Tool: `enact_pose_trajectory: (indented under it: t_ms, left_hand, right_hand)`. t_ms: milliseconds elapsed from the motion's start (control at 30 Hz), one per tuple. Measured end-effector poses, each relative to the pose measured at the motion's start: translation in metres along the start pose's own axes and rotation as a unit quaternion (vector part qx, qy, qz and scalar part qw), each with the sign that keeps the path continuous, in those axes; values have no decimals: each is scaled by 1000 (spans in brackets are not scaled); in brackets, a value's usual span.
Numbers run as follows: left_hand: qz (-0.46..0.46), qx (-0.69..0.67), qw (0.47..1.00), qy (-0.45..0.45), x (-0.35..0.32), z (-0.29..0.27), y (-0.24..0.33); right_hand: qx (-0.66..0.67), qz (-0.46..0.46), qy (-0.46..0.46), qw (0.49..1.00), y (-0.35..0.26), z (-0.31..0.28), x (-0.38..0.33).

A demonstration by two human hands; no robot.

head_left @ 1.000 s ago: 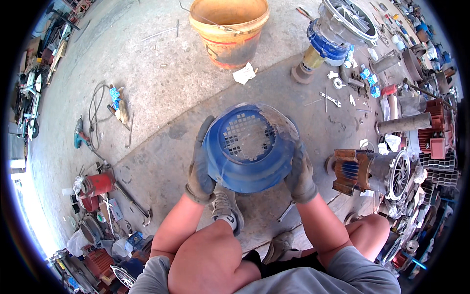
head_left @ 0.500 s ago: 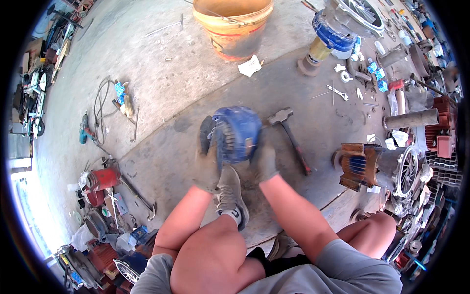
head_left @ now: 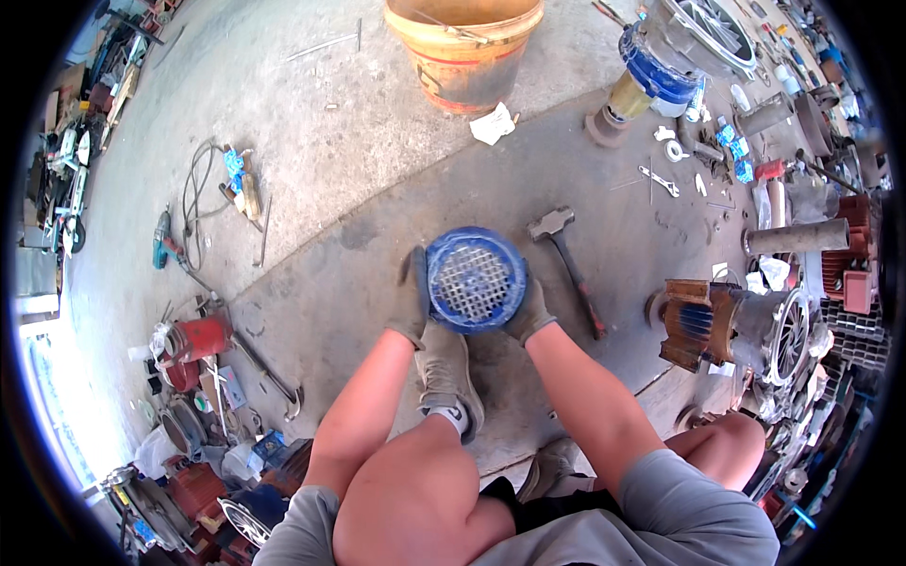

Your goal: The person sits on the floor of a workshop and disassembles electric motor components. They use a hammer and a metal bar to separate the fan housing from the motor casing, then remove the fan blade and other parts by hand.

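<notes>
A round blue fan cover [head_left: 475, 279] with a mesh grille faces up at me, low over the concrete floor. My gloved left hand [head_left: 412, 300] grips its left rim and my gloved right hand [head_left: 529, 311] holds its lower right rim. My left shoe [head_left: 447, 373] rests on the floor just below the cover.
A sledge hammer [head_left: 564, 263] lies right of the cover. A rusty electric motor [head_left: 736, 325] sits further right. An orange bucket [head_left: 461, 47] stands at the top, with a blue-topped motor part [head_left: 648, 77] and wrenches [head_left: 659, 179] to its right. Cables and tools [head_left: 223, 193] lie left.
Both hands have lowered the blue cover from close to my face down toward the floor and turned it so the grille faces up. The hammer beside it is now uncovered.
</notes>
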State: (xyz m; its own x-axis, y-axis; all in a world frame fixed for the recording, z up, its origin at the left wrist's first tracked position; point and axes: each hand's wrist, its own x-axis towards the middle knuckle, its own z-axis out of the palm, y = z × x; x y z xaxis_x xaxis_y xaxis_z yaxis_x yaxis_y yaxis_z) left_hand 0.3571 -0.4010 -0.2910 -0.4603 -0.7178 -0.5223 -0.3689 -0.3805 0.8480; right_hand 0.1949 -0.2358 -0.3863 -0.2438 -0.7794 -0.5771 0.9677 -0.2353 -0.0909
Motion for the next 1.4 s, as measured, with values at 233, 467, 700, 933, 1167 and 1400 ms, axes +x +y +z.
enact_pose_trajectory:
  t_ms: [233, 467, 700, 933, 1167, 1400]
  left_hand:
    - [171, 136, 975, -48, -45, 14, 68]
    - [-62, -177, 982, 26, -41, 29, 86]
    - [-46, -51, 985, 161, -7, 21, 51]
    - [-75, -51, 991, -95, 0, 23, 16]
    - [-147, -82, 974, -154, -19, 52, -4]
    - [-134, -79, 973, -168, 2, 58, -18]
  right_hand:
    - [-18, -13, -104, 994, -39, 0, -27]
    - [-42, 9, -61, 997, -74, 54, -55]
    - [-484, -179, 9, 856, -56, 66, -86]
    - [-592, -92, 73, 797, -50, 11, -113]
    - [-393, -158, 306, 853, -131, 74, -122]
    - [-75, -305, 369, 875, -241, 80, -75]
